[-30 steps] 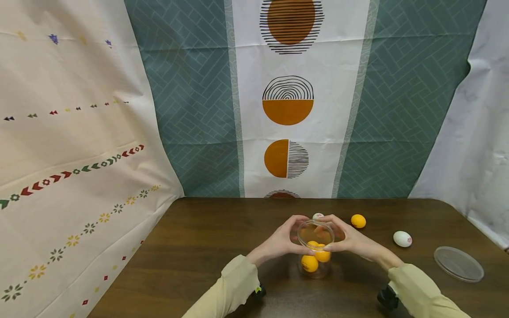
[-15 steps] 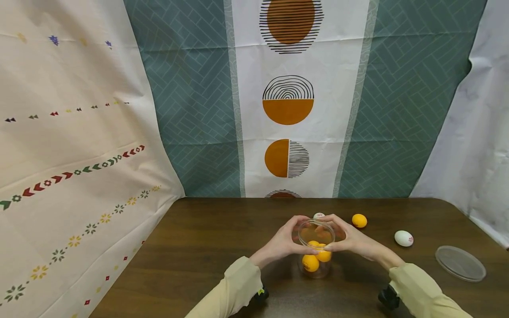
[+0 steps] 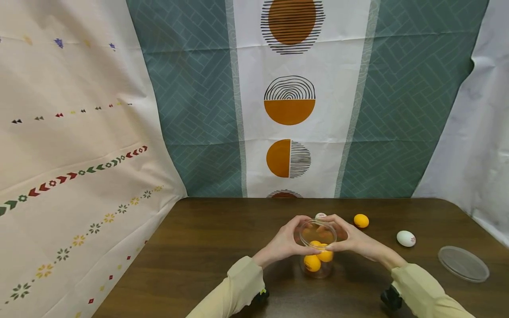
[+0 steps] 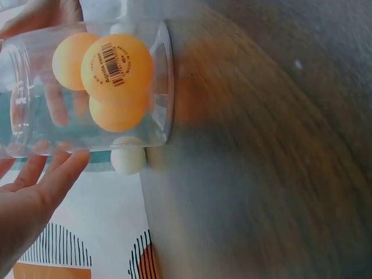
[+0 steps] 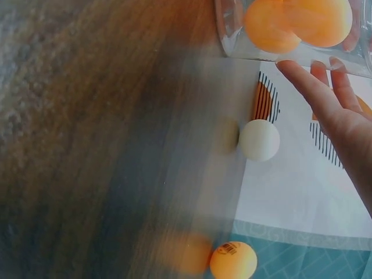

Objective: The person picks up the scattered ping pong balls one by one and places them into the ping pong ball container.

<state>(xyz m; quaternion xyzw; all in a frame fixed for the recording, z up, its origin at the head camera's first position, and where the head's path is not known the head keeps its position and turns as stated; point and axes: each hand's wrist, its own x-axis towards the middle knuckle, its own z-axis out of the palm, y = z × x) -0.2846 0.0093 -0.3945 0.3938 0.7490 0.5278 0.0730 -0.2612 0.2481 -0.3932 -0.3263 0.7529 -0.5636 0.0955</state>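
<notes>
A clear plastic jar (image 3: 318, 236), its mouth uncovered, stands upright on the table between both hands. Three orange ping-pong balls (image 4: 118, 67) lie inside, toward the bottom. The left hand (image 3: 283, 242) grips the jar's upper part from the left, thumb in front and fingers curved round the side. From the right, the right hand (image 3: 355, 240) holds it the same way, and the two thumbs nearly meet below the rim. In the right wrist view the right hand's fingers (image 5: 314, 90) touch the jar wall. A white ping-pong ball (image 3: 320, 216) sits behind the jar, partly hidden.
On the wooden table (image 3: 207, 247), an orange ball (image 3: 361, 221) and another white ball (image 3: 406, 238) lie to the right of the hands. A round clear lid (image 3: 463, 264) rests flat farther right. Patterned cloths (image 3: 191, 110) hang behind and at the sides.
Both hands keep their hold on the jar, and the balls stay put. The whole head view has shifted very slightly.
</notes>
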